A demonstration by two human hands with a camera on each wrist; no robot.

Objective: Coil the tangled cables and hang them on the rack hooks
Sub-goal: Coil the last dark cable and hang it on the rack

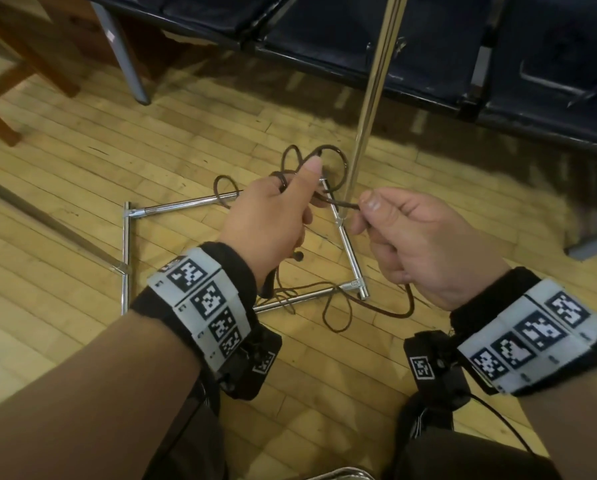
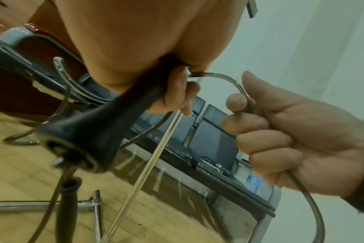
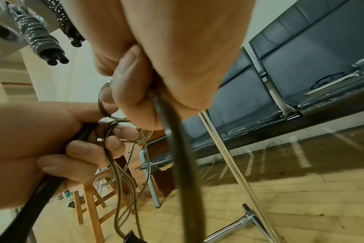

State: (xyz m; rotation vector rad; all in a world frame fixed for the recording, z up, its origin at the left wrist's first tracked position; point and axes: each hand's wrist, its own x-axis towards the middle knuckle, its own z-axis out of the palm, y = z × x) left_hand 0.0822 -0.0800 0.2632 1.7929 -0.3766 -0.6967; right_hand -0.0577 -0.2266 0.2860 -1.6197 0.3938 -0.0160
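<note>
**Even indoor light, wrist views soft**

Head view bright; glare streaks on the upright chrome metal rack pole (image 1: pixel 369 98), soft shadow behind it under the dark padded bench (image 1: pixel 394 46). Edges bow outward. Both wrist views blurred up close; left-wrist black plug (image 2: pixel 77 141) smeared.

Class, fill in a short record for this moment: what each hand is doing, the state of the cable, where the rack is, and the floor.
left hand: grips gathered loops of the cable
right hand: pinches a cable strand between thumb and forefinger
cable: dark brown, partly looped, slack trailing on the floor
rack: chrome base and upright pole, below the hands
floor: wooden boards
</note>
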